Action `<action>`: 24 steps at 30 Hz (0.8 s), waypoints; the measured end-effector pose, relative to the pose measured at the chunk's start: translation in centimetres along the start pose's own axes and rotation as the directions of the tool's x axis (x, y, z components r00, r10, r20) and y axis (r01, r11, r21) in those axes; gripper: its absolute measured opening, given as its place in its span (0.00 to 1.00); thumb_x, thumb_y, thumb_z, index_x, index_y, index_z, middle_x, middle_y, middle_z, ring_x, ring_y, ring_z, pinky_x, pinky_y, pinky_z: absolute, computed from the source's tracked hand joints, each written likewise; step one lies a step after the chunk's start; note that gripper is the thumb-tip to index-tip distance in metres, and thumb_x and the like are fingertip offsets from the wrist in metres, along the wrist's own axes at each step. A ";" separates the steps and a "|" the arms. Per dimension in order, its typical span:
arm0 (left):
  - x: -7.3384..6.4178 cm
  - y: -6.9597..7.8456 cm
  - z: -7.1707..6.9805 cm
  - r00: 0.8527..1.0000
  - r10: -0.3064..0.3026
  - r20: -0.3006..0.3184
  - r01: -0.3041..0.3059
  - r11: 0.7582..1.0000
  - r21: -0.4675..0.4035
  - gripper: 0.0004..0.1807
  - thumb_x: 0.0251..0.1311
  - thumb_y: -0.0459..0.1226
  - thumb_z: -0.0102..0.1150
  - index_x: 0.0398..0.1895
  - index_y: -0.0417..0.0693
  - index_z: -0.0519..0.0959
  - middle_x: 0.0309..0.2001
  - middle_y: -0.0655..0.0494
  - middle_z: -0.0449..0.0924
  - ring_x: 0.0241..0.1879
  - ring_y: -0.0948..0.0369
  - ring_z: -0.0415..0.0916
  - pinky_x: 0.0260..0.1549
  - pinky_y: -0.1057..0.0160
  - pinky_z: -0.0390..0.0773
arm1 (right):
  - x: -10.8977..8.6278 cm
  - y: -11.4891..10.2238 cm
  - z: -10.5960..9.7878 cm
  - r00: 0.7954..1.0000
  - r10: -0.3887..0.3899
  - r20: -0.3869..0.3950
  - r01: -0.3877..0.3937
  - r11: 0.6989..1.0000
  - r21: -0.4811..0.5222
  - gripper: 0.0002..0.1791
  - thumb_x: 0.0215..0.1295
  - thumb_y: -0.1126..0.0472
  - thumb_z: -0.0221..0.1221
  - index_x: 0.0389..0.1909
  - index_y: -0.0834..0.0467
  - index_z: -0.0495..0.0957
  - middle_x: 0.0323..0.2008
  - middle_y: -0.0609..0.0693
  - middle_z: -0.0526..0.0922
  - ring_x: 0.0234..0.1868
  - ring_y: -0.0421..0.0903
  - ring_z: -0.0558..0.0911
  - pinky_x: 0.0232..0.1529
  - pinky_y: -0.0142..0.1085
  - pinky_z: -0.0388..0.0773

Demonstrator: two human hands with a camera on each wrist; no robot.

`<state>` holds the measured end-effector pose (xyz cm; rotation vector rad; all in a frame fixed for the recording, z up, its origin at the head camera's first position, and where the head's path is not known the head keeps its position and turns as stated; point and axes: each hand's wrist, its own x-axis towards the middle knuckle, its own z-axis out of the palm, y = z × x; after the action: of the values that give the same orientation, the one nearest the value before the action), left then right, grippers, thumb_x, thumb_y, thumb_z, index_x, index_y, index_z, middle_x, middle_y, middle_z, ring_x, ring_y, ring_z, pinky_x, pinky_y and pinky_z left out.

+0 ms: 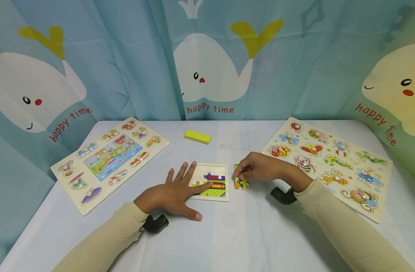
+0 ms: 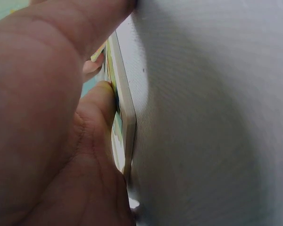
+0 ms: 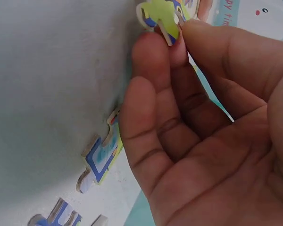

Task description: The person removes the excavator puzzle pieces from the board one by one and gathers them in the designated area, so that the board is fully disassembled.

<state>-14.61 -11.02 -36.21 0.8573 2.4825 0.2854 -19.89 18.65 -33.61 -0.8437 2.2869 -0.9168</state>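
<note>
A small wooden jigsaw tray [image 1: 226, 185], partly filled with pieces showing a colourful picture, lies flat on the table. My left hand [image 1: 176, 194] rests on its left side with fingers spread. One fingertip touches the fitted pieces [image 1: 218, 186]. The tray's edge [image 2: 128, 113] shows close beside that hand in the left wrist view. Right of the tray, my right hand [image 1: 259, 167] pinches a green, blue and orange jigsaw piece [image 3: 162, 16] between thumb and fingers. Loose jigsaw pieces [image 3: 104, 153] lie on the table in the right wrist view; the head view mostly hides them.
On the left lies a wooden knob puzzle board [image 1: 102, 185] with vehicles and toys. A second board [image 1: 324, 155], covered in insects, lies at the right, partly under my right arm. A yellow block [image 1: 198, 136] sits behind the tray. A whale-print curtain [image 1: 142, 75] borders the table.
</note>
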 end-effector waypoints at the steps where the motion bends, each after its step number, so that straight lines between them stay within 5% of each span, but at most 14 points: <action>1: 0.0 0.0 0.0 1.000 -0.001 0.000 0.001 1.000 0.000 0.49 0.50 0.66 0.62 0.76 0.75 0.51 0.75 0.47 0.16 0.72 0.47 0.13 0.63 0.35 0.27 | 0.0 0.0 0.0 1.000 0.001 -0.004 -0.001 1.000 -0.009 0.09 0.65 0.72 0.58 0.42 0.64 0.84 0.36 0.47 0.84 0.34 0.42 0.77 0.36 0.33 0.75; 18: 0.0 0.2 0.0 1.000 -0.022 0.011 0.022 1.000 -0.009 0.50 0.50 0.66 0.63 0.76 0.77 0.49 0.75 0.47 0.14 0.71 0.48 0.11 0.64 0.37 0.26 | 0.4 -0.4 -0.1 0.997 0.020 -0.078 -0.022 0.999 -0.024 0.08 0.65 0.71 0.59 0.42 0.64 0.84 0.37 0.50 0.85 0.37 0.43 0.78 0.41 0.36 0.76; 24: 0.0 0.2 -0.2 1.000 0.020 -0.022 -0.020 0.999 -0.029 0.49 0.52 0.63 0.64 0.76 0.74 0.51 0.76 0.46 0.18 0.71 0.48 0.11 0.64 0.36 0.28 | 1.1 -0.4 0.2 0.992 -0.020 -0.128 0.015 0.999 -0.038 0.08 0.66 0.69 0.59 0.42 0.64 0.84 0.38 0.51 0.85 0.34 0.43 0.77 0.37 0.34 0.75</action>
<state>-14.58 -10.87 -35.95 0.8723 2.4852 0.3387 -20.36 17.51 -33.69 -0.8436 2.4166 -0.9644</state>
